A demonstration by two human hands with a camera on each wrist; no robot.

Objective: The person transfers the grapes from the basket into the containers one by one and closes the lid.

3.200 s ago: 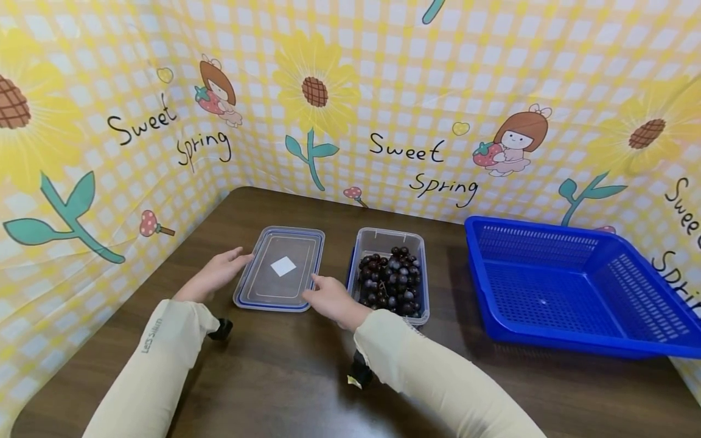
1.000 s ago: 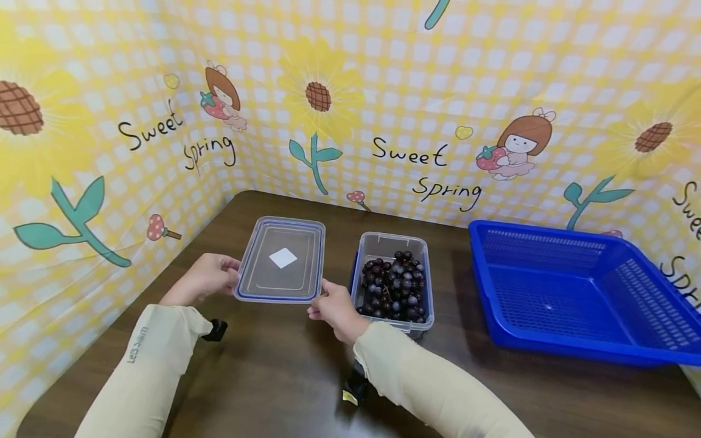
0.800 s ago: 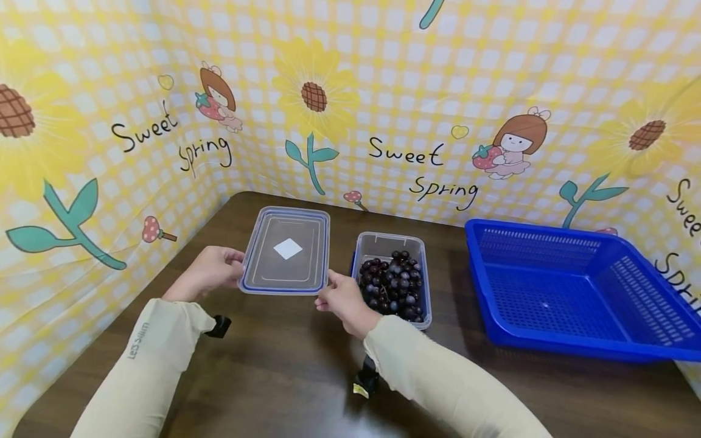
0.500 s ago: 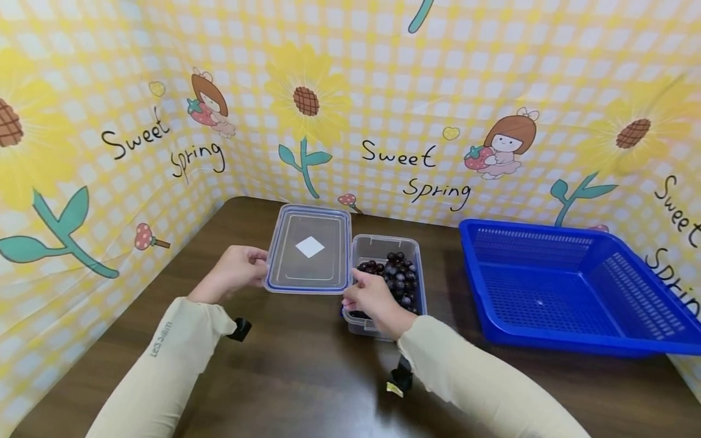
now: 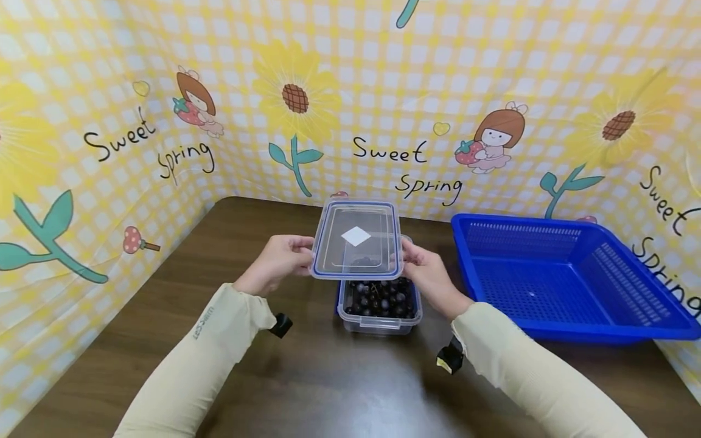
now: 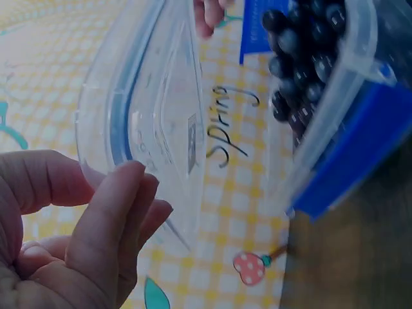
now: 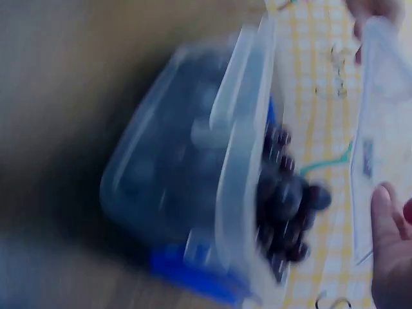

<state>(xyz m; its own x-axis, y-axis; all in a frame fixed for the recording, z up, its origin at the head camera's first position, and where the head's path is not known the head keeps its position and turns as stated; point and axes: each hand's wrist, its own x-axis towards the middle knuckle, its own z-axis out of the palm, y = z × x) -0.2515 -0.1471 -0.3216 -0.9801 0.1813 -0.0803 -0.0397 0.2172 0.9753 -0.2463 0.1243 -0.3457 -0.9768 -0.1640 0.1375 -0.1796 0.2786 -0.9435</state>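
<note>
A clear plastic lid [image 5: 358, 252] with a blue seal and a white diamond sticker hangs above the clear container [image 5: 380, 323], covering its back part in the head view. My left hand [image 5: 279, 263] pinches the lid's left edge between thumb and fingers, as the left wrist view [image 6: 106, 212] also shows. On the opposite edge, my right hand [image 5: 432, 275] grips the lid. Dark grapes [image 5: 380, 299] fill the container, some rising to its rim in the right wrist view. A blue side flap [image 6: 360, 154] hangs from the container's side.
A large blue plastic basket [image 5: 531, 292] with slotted walls stands to the right on the brown wooden table [image 5: 306, 377]. Behind the table rises a yellow checked cloth [image 5: 372, 91] printed with sunflowers. Black wrist cameras [image 5: 450, 356] hang under both sleeves.
Both hands have lifted the lid off the table at the left and carried it right, over the grape container. The container and basket have stayed in place.
</note>
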